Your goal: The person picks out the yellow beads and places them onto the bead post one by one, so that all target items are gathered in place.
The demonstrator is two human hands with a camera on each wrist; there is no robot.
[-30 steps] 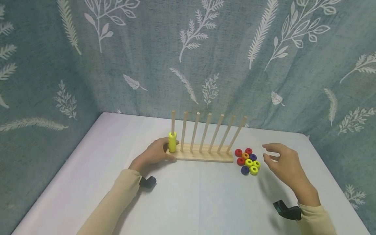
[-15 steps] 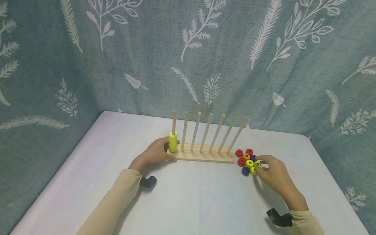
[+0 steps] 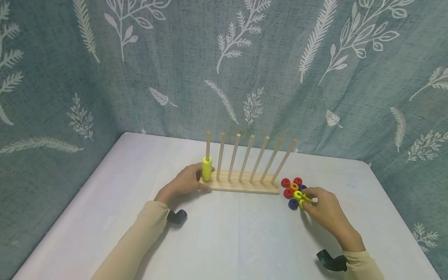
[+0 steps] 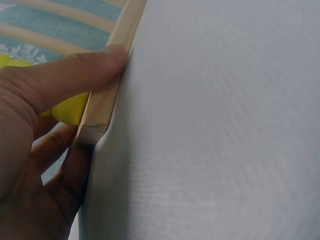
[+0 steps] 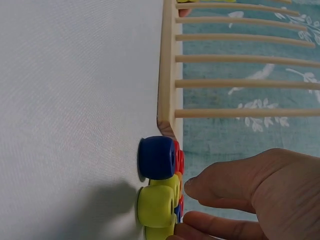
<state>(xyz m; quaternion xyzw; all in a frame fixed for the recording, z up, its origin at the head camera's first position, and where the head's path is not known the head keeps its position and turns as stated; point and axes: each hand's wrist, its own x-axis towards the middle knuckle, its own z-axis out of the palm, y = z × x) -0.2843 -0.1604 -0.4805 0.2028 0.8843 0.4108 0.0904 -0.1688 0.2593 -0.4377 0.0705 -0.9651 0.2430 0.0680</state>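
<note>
My left hand (image 3: 185, 179) grips the left end of a wooden peg rack (image 3: 245, 188), its thumb (image 4: 100, 62) on the front edge and fingers behind. Yellow beads (image 3: 207, 169) are stacked on the leftmost peg; the other pegs are bare. Over the loose beads at the rack's right end, my right hand (image 3: 325, 208) pinches a tilted yellow bead (image 3: 307, 197) between thumb and forefinger. In the right wrist view, the thumb (image 5: 215, 182) hides that contact. Beside the fingers lie a blue bead (image 5: 157, 157) and another yellow bead (image 5: 155, 206).
Red beads (image 3: 288, 193), an orange bead (image 3: 294, 187) and a dark blue bead (image 3: 293, 204) lie close together on the white table (image 3: 224, 241). A leaf-patterned curtain (image 3: 196, 58) hangs behind the table. The pegs (image 3: 259, 159) stand tall along the rack.
My right hand has come left and down onto the loose beads, and its fingers have closed on a yellow one, which has tilted. The left hand keeps its hold on the rack.
</note>
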